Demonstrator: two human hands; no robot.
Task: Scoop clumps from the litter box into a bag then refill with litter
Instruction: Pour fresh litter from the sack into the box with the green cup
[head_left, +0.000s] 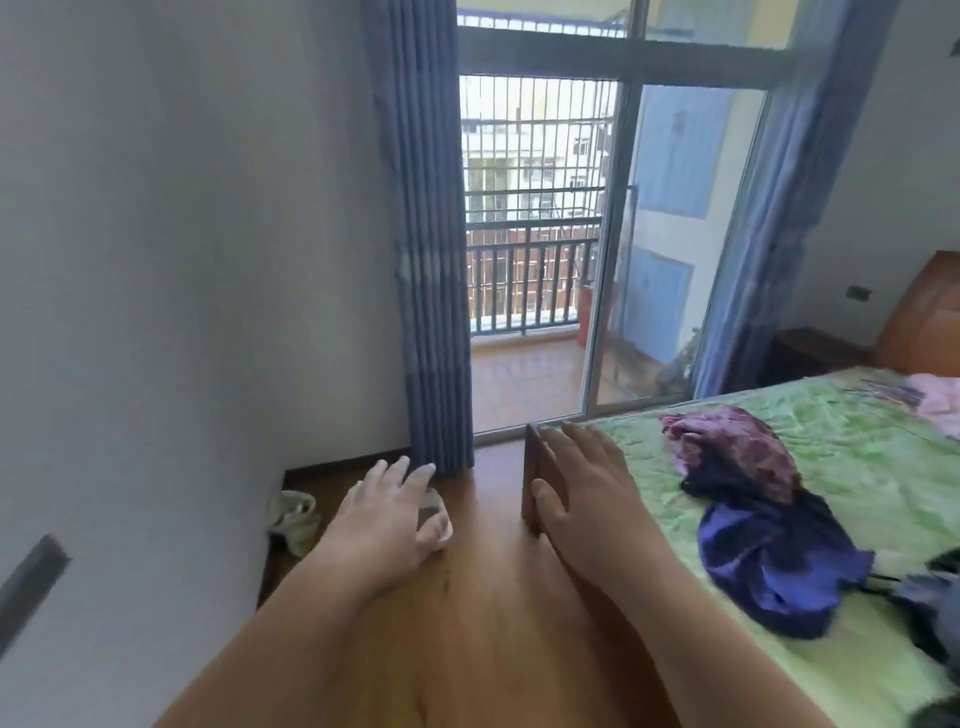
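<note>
Bedroom floor of brown wooden boards runs from you toward 12 o'clock, up to an open glass sliding door and a dark metal balcony railing behind it. A white plain wall fills the 9 o'clock side, and a blue pleated curtain hangs down to the floor at about 11 o'clock. At 3 o'clock stands a bed with a green patterned quilt, and on it lie a crumpled purple cloth and a deep blue shiny cloth, touching each other. Your left hand reaches forward at 10 o'clock of the picture's middle, palm down, fingers spread and nearly straight. A small whitish thing with a dark patch shows between its thumb and forefinger; it is too blurred to name, and you cannot tell if the hand holds it. Your right hand is flat, with straight fingers and nothing in it, in front of the brown wooden corner of the bed frame; whether it touches the wood is not clear. A pale crumpled object lies on the floor by the wall at 9 o'clock. Where the litter box stands you cannot tell from this view.
</note>
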